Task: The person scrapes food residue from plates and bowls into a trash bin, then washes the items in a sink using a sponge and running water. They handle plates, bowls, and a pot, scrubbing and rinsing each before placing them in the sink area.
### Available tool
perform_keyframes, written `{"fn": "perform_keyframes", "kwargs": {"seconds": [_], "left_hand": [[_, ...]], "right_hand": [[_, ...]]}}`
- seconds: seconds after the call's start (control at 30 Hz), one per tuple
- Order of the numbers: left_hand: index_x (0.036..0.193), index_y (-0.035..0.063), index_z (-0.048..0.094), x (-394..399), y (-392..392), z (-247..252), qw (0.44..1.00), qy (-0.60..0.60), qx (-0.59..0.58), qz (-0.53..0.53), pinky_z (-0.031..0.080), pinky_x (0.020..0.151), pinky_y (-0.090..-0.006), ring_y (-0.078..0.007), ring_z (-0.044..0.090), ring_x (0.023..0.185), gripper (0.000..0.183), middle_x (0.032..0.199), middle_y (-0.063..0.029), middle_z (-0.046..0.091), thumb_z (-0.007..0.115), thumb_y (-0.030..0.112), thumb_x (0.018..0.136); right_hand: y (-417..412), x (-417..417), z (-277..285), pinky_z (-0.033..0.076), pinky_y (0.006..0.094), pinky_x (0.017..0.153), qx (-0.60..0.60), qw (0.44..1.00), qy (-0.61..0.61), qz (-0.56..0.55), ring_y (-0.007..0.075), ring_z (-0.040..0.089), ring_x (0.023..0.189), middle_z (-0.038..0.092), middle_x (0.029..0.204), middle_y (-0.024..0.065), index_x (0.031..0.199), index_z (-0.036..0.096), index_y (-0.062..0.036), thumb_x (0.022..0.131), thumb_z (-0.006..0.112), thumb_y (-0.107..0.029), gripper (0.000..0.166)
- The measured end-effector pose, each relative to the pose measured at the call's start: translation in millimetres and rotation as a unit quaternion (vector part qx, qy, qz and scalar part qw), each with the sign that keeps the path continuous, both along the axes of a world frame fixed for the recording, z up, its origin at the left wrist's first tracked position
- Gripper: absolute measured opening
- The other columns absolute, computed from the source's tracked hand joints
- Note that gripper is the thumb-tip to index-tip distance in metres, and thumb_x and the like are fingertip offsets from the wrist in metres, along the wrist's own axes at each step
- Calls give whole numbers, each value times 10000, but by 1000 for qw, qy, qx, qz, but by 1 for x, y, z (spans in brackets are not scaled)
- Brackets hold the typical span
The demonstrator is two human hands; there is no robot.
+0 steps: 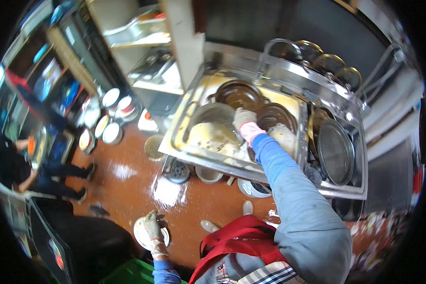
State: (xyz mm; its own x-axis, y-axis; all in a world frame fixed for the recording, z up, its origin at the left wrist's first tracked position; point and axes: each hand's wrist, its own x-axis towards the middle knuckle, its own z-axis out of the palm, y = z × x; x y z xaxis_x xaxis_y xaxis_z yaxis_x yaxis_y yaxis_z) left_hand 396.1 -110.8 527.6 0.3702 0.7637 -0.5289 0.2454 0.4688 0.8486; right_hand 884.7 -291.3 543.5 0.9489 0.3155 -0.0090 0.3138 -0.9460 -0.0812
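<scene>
My right hand [246, 122], in a light work glove with a pink cuff, reaches into a steel sink [230, 161] full of cookware. It lies among two brown glazed pots [238, 93] and a large grey pot [213, 113]; whether its curled fingers grip a rim is hidden. Pale foamy liquid [213, 136] fills the front of the sink. At the lower left, my gloved left hand [152, 227] is over a white plate [141, 236], well away from the sink. I cannot tell whether its fingers hold the plate.
A curved faucet [282, 41] rises behind the sink, near several amber glass lids [328, 64]. Grey oval pans [336, 152] lean at the right. Bowls and tubs [112, 133] stand on the wet brown floor [127, 195]. A person [7, 159] is at the left. A green crate [135, 273] lies below.
</scene>
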Motion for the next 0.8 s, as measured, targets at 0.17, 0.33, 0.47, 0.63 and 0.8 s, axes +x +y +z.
{"fn": "perform_keyframes", "kwargs": {"seconds": [0.17,0.33,0.47,0.63,0.8], "left_hand": [[1042,-9,579,120,-73,27,995,-37,17,-92,436,430,-268,-140,529,505,261,775,-124,634,541,203,894],[1160,-59,549,223,-147,38,972,-55,41,-223,525,670,-282,-202,629,847,353,996,-125,628,530,169,892],[1176,-64,496,294,-179,-13,920,-45,171,-349,511,696,-280,-176,598,823,413,1012,-139,601,558,228,891],[884,-19,570,350,-217,-9,917,-25,297,-264,455,568,-339,-194,539,580,315,702,-118,601,590,296,875],[868,30,557,404,-190,36,752,71,546,-363,471,587,-458,-409,613,688,227,749,-230,626,606,245,812]], "right_hand": [[-57,-18,57,476,441,818,121,975,-42,179,330,612,934,641,979,179,1021,582,-31,787,564,-314,367],[-174,-29,34,449,429,864,227,973,-8,35,333,571,994,605,1012,200,1067,561,-34,816,567,-277,350],[-220,-41,-33,346,433,998,61,995,84,-3,348,423,1207,355,1367,209,1311,397,-5,843,539,-323,583],[-194,-51,-65,248,416,1095,-1,992,121,31,356,207,1362,159,1482,223,1333,368,18,824,480,-276,599],[-193,-73,-68,392,436,984,136,964,171,150,351,352,1283,261,1428,258,1247,467,28,762,481,-173,526]]}}
